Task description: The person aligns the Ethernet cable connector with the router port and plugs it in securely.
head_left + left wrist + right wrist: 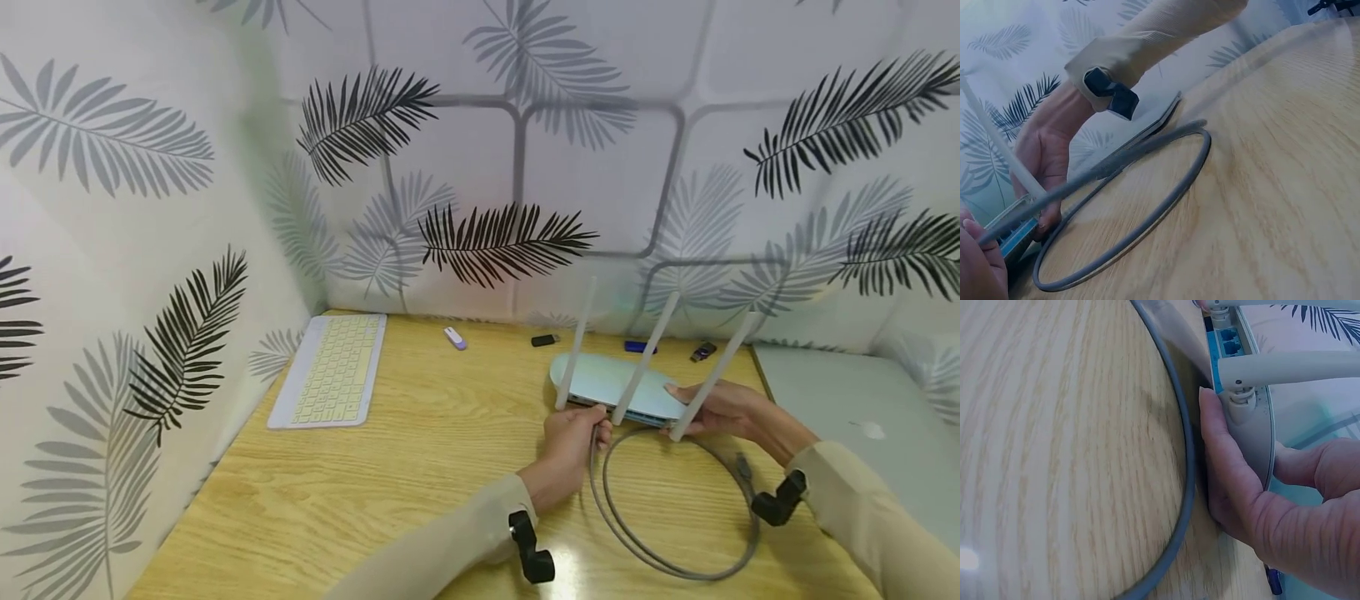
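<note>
A pale router (618, 382) with three white antennas sits tilted at the right of the wooden table, its port side facing me. My right hand (731, 408) grips its right end, thumb on top and fingers underneath. In the right wrist view, blue ports (1230, 347) show between the antenna bases. With thumb and fingers, my left hand (564, 450) pinches one end of a grey network cable (705, 577) right at the router's port edge; the fingers hide the plug there. The cable loops over the table below, and its other plug (743, 467) lies near my right wrist.
A white keyboard (333, 371) lies at the left. Along the back edge are a white-and-purple USB stick (454, 337), a black one (545, 340), a blue one (640, 347) and a dark one (703, 352). A silver laptop (847, 417) is at the right.
</note>
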A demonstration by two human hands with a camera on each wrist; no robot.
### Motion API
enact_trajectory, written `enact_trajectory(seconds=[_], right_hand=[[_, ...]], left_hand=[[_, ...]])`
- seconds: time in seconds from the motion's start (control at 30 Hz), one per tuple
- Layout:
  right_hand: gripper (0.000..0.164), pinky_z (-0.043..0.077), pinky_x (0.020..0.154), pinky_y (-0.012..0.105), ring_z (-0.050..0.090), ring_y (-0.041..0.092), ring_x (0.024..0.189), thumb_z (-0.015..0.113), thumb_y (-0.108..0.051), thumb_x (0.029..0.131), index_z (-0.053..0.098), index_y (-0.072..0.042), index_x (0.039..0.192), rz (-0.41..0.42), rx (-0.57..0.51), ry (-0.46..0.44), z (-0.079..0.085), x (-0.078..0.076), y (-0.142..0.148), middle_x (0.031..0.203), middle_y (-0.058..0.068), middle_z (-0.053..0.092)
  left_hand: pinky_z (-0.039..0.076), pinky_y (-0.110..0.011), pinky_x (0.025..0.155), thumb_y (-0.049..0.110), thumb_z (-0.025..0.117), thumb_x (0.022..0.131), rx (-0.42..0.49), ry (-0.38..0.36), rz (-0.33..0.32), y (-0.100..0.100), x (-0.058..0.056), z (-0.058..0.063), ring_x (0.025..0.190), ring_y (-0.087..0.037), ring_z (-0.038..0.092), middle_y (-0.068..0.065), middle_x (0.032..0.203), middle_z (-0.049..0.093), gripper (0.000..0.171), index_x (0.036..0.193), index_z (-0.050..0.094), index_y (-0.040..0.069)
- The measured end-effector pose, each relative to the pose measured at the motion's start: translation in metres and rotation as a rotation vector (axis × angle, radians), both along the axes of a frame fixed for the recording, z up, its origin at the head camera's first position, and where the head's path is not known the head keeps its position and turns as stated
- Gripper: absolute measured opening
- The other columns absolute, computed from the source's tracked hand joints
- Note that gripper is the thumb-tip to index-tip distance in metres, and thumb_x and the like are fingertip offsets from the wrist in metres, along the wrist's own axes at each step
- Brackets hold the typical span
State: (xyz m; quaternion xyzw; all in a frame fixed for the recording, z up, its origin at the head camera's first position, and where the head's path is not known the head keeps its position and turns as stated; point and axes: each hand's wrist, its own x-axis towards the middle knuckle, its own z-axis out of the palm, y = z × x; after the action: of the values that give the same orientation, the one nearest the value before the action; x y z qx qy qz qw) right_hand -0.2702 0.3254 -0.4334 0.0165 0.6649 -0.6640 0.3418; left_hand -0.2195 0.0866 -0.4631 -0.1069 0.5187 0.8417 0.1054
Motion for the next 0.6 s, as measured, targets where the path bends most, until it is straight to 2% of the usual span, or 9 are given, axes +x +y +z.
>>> enact_trajectory(seconds=[0.1,0.2,0.4,0.6], right_hand=[[0.034,0.062,0.082,0.034,0.074,0.025,0.084,0.045,-0.023,0.105,0.066,-0.008,0.084,-0.016,0.03,0.012,-0.0008,0.0013,-0.0004,0.076,0.01,0.059],[0.035,0.061,0.084,0.035,0.074,0.025,0.084,0.045,-0.024,0.105,0.065,-0.008,0.081,-0.013,0.046,0.015,-0.0017,0.0004,-0.0014,0.076,0.01,0.057],[0.033,0.061,0.085,0.034,0.073,0.025,0.087,0.044,-0.025,0.106,0.065,-0.009,0.086,0.048,0.046,0.03,0.0006,-0.0015,0.0046,0.082,0.01,0.056],[0.036,0.061,0.086,0.037,0.072,0.028,0.086,0.043,-0.019,0.106,0.064,-0.008,0.079,0.066,0.009,0.038,-0.0027,-0.0042,0.0056,0.082,0.01,0.057]], left_hand=[[0.045,-0.016,0.049,0.005,0.063,0.089,0.005,-0.027,-0.03,0.0011,0.0012,0.0016,0.054,-0.006,0.053,-0.002,0.062,0.061,0.013,0.083,0.066,-0.006],[0.045,-0.016,0.049,0.005,0.061,0.09,0.004,-0.044,-0.034,0.0008,0.0021,0.0021,0.054,-0.006,0.054,-0.002,0.063,0.062,0.014,0.083,0.066,-0.006],[0.04,-0.016,0.046,0.007,0.062,0.09,-0.037,-0.016,-0.017,0.0036,0.0031,0.0028,0.051,-0.006,0.047,-0.002,0.064,0.059,0.014,0.083,0.068,-0.005],[0.035,-0.016,0.044,0.004,0.063,0.087,-0.033,0.015,0.015,0.0029,0.0018,-0.0012,0.048,-0.007,0.041,-0.001,0.061,0.055,0.011,0.079,0.066,-0.003]])
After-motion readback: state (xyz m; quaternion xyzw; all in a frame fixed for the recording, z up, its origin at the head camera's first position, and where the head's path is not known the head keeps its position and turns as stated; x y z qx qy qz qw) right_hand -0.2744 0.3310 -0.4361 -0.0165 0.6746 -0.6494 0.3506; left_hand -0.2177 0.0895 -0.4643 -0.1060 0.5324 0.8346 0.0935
